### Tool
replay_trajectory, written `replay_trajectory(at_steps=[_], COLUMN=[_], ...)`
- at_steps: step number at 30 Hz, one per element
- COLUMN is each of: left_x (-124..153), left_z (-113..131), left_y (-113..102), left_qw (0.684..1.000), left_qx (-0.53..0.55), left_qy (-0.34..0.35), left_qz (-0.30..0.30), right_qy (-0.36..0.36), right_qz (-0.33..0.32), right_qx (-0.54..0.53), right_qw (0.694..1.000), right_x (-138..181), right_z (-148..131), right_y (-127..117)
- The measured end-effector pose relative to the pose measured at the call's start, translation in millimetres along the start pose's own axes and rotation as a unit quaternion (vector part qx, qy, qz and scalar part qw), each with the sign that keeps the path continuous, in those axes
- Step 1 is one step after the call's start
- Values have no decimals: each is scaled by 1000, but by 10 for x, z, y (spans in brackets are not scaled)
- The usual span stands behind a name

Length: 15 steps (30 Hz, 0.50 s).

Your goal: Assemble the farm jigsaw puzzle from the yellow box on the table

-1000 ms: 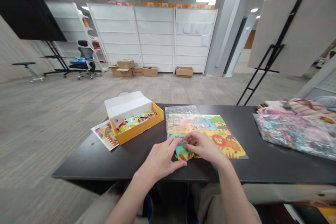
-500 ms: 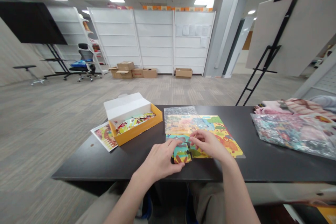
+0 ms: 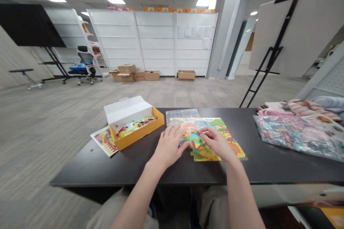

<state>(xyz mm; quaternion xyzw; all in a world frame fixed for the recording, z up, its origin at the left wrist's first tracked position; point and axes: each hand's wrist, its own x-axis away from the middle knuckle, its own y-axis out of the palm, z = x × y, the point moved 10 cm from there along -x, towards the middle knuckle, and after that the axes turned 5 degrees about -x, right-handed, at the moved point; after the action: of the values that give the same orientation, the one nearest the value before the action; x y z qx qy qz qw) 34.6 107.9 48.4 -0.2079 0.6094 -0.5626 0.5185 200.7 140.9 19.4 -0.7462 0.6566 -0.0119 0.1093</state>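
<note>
A colourful jigsaw puzzle (image 3: 208,154) with yellow, green and teal animal pictures lies on the black table, partly put together. My left hand (image 3: 170,145) rests over its left side, fingers stretched out and thumb apart, touching a teal-and-yellow section (image 3: 195,139) of pieces. This hand hides part of that section. Over the middle of the puzzle is my right hand (image 3: 213,142), its thumb and fingertips pinched together at the teal section's right edge. Whatever lies between those fingertips is too small to make out.
An open yellow box (image 3: 142,135) with picture pieces inside stands on the left, a printed picture sheet (image 3: 104,141) partly under it. Bubble wrap (image 3: 181,113) lies behind the puzzle. Plastic-wrapped goods (image 3: 290,132) and folded cloth (image 3: 309,109) occupy the right of the black table (image 3: 129,168).
The teal section has moved up and away from me, against the rest of the puzzle. My left hand went with it and its fingers straightened. My right hand shifted slightly right.
</note>
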Motion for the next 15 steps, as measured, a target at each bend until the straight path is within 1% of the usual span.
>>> replay_trajectory(at_steps=[3,7,11,15], left_x=[-43,-36,-4,39], left_z=[-8,-30,-59,-23], left_y=[147,257,198,130], left_qw=[999,997,997,997], left_qx=[-34,-28,1,32], left_qy=[-7,-22,-38,-39], left_qz=[-22,-68,-64,-52], right_qy=[18,44,63,70], right_qz=[11,5,5,25], right_qx=[2,-13,-53,-136], right_qw=[1000,999,997,988], right_x=[-19,-37,-35,-47], right_z=[93,197,218,203], right_y=[-41,-23,12,98])
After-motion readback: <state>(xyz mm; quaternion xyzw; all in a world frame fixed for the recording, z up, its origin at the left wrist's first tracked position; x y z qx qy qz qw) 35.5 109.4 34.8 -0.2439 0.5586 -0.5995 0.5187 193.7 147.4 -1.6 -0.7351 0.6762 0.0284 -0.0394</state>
